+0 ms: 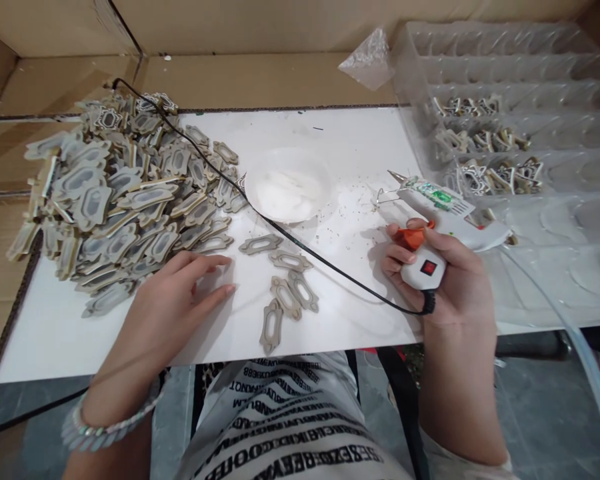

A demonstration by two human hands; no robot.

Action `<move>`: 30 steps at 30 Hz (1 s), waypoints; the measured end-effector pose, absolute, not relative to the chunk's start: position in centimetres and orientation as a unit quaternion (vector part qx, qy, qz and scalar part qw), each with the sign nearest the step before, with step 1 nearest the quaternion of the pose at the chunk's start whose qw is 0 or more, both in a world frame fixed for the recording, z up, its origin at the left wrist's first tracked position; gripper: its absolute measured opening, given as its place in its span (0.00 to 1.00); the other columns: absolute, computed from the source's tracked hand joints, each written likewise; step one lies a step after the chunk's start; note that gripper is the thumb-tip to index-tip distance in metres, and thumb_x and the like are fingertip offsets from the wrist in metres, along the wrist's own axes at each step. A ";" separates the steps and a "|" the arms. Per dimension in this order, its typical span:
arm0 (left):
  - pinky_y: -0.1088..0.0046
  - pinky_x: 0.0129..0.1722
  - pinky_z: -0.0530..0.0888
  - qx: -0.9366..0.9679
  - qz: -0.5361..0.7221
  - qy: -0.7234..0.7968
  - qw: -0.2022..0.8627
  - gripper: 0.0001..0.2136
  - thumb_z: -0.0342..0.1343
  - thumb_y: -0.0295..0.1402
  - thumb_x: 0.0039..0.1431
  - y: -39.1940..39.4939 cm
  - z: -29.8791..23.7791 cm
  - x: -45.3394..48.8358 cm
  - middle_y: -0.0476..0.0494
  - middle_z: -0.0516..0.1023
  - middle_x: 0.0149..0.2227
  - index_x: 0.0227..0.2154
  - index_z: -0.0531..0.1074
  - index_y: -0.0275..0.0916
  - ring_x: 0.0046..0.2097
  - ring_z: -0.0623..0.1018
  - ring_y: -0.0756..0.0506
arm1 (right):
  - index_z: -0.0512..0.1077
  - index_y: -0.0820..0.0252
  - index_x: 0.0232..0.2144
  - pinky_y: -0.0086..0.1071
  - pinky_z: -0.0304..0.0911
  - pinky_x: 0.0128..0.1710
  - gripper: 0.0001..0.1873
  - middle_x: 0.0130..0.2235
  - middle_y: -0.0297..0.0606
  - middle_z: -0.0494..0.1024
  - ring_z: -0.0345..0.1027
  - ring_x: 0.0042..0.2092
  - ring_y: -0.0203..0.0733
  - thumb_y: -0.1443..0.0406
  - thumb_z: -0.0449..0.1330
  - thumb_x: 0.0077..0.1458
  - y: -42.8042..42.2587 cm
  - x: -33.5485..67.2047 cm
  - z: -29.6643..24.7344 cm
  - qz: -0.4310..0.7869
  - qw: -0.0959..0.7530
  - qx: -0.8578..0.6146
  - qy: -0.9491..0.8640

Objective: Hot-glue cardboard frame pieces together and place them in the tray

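Note:
My right hand grips a white hot glue gun with an orange trigger and a red switch. Its metal nozzle points left and up, above the table. A long clear glue stick trails from the rear of the gun. My left hand hovers by the front edge of a large heap of flat grey frames, thumb and fingers apart with nothing between them. Several loose grey frames lie right of my left fingertips. Behind these sits a shallow white bowl with pale material inside.
At the right stands a clear plastic tray with some frames in its compartments. The black cord crosses the table from the back left to the gun. Cardboard walls close off the back. A crumpled clear plastic piece lies there.

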State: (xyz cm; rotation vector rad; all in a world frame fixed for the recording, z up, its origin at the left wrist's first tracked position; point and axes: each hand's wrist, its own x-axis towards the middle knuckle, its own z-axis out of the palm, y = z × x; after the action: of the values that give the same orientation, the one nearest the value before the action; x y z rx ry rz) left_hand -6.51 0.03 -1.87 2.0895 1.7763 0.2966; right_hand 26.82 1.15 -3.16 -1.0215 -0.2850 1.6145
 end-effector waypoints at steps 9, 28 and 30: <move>0.71 0.30 0.66 0.747 0.043 0.623 0.226 0.13 0.52 0.42 0.54 1.5 -0.9 -5.4 0.46 0.74 0.41 0.40 0.76 0.47 0.29 0.71 0.46 | 0.75 0.54 0.28 0.22 0.67 0.21 0.11 0.34 0.30 0.79 0.60 0.23 0.27 0.68 0.71 0.39 1.1 26.7 -3.1 0.680 0.576 -0.444 -0.099; 0.76 0.25 0.68 0.684 0.222 0.624 0.305 0.12 0.56 0.40 0.55 1.0 0.6 -3.1 0.50 0.79 0.28 0.40 0.78 0.45 0.26 0.75 0.49 | 0.75 0.52 0.30 0.24 0.67 0.24 0.08 0.35 0.31 0.78 0.61 0.24 0.28 0.66 0.70 0.44 1.1 27.1 -3.6 0.685 0.572 -0.423 -0.157; 0.77 0.26 0.69 0.655 0.255 0.626 0.339 0.10 0.58 0.40 0.56 0.8 0.9 -2.3 0.49 0.81 0.31 0.37 0.80 0.45 0.30 0.77 0.49 | 0.75 0.53 0.30 0.24 0.67 0.24 0.08 0.35 0.31 0.78 0.61 0.24 0.28 0.65 0.70 0.44 1.1 27.2 -3.7 0.684 0.573 -0.421 -0.160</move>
State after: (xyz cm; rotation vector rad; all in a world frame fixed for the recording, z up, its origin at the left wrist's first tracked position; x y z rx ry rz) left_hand -2.35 0.76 0.91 1.7042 1.6285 0.6638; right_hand 27.18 1.05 -3.66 -0.9874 -0.3760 1.6046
